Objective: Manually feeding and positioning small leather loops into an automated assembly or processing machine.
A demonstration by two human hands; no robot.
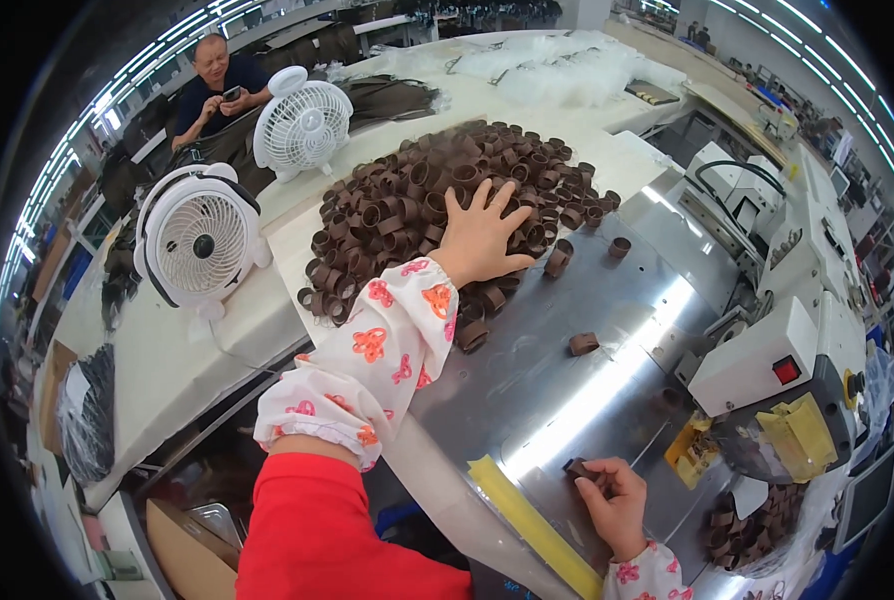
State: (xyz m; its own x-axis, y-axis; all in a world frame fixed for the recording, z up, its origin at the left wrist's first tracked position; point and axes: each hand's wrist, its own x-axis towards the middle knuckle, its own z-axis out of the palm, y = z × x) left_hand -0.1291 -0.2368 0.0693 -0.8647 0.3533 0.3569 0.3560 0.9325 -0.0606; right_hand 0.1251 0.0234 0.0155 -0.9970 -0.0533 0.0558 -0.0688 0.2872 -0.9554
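A big heap of small brown fabric loops (387, 215) spreads over the far side of the work surface. My left hand (479, 238) lies on the heap's near right edge, palm down, its fingers stretched and spread. Close to the near edge of the shiny metal plate (507, 400), my right hand (615, 505) pinches one brown loop (575, 467) between thumb and fingers. A single loose loop (583, 344) rests on the plate between my hands, and a few others lie beside the heap.
Along the right stands a white sewing machine (767, 360) with a red switch. Below it a clear bag holds more brown loops (757, 525). Yellow tape (527, 525) edges the plate. Two white fans (202, 245) stand at the left; behind them a person (217, 90) holds a phone.
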